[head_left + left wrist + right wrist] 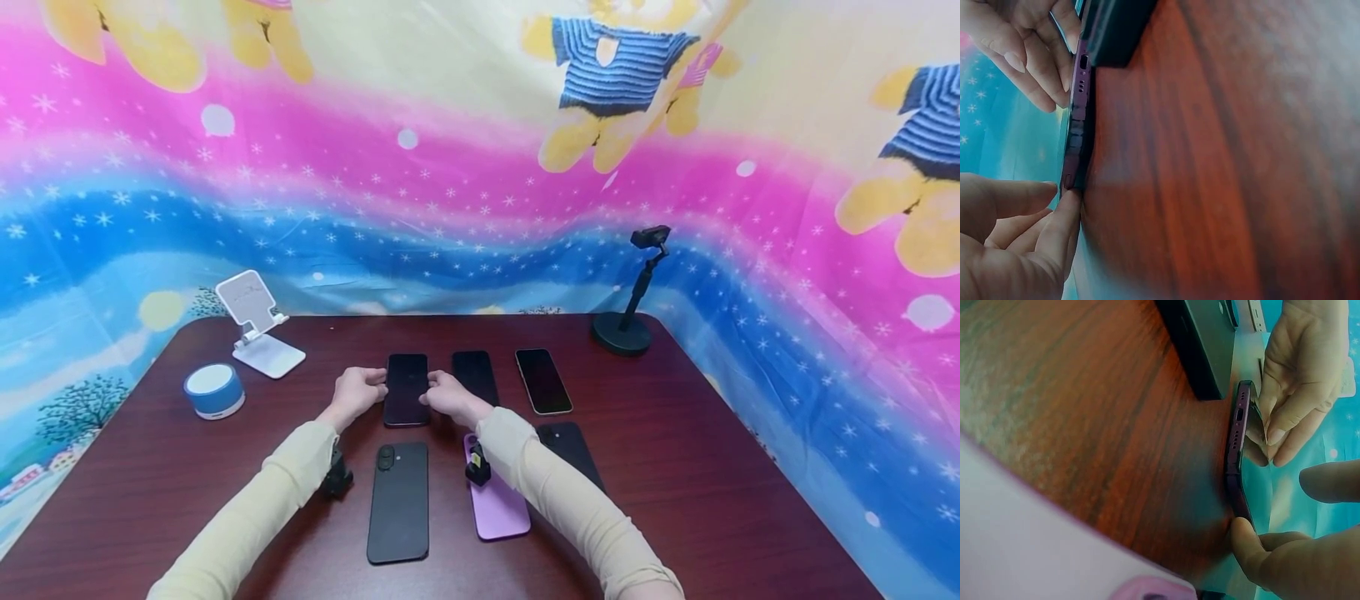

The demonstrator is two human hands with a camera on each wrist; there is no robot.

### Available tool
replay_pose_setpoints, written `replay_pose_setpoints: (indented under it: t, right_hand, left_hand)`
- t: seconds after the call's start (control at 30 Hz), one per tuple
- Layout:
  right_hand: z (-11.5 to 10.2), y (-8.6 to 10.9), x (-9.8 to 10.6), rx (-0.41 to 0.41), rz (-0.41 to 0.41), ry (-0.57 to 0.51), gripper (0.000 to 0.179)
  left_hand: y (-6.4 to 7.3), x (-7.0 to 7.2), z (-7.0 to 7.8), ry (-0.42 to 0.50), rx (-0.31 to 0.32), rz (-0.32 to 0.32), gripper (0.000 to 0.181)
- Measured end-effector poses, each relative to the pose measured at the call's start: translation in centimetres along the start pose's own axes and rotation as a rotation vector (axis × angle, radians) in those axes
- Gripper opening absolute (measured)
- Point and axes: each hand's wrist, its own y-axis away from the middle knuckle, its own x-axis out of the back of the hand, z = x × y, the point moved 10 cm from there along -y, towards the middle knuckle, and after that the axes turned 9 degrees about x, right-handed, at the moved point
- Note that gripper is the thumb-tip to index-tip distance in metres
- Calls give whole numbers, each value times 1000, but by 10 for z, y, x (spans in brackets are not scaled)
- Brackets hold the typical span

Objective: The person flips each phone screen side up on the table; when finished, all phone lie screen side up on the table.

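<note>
A dark smartphone (407,390), glossy screen up, lies at the middle of the table. My left hand (354,394) holds its left long edge, and my right hand (456,397) is on the right one. Both wrist views show the phone's purplish bottom edge (1079,119) with its charging port and speaker holes. Seen from the left wrist, a left fingertip is right at the phone's corner with the thumb close above. From the right wrist, one right fingertip (1244,534) touches the edge while another finger is raised apart from it.
Two more phones lie screen up to the right, a dark one (474,371) and a light-edged one (543,382). Nearer lie a black phone (400,504), a purple phone (501,507) and a dark phone (572,446). Behind stand a white phone stand (268,357), a blue-white cylinder (215,392) and a black stand (621,333).
</note>
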Motion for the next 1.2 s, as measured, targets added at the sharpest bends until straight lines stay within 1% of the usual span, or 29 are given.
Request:
replay_pose_setpoints:
  t: [0.23,0.6,0.7,0.77,0.83,0.9,1.0,1.1,1.2]
  right_hand:
    - [1,1,0,-9,-5,-10,58]
    - [0,1,0,-7,-4,-26,58]
    - [3,2,2,-15,2,-32,56]
    - [3,6,4,-22,0,-31,54]
    - [3,10,9,-22,-9,-40,51]
    - [0,16,15,-12,-21,-47,49]
    - [-6,22,29,28,-33,-75,46]
    - [-11,31,46,63,-35,-87,42]
    - [-13,42,65,90,-24,-92,39]
  left_hand:
    - [0,-1,-1,1,3,-5,42]
    - [-1,1,0,-28,2,20,40]
    - [2,0,-1,13,19,5,40]
    - [3,1,-2,33,25,5,40]
    - [4,3,-1,45,21,26,41]
    - [4,8,0,39,5,68,42]
    - [4,15,6,61,-23,124,42]
    - [6,18,17,100,-54,156,41]
    - [9,15,31,122,-78,162,40]
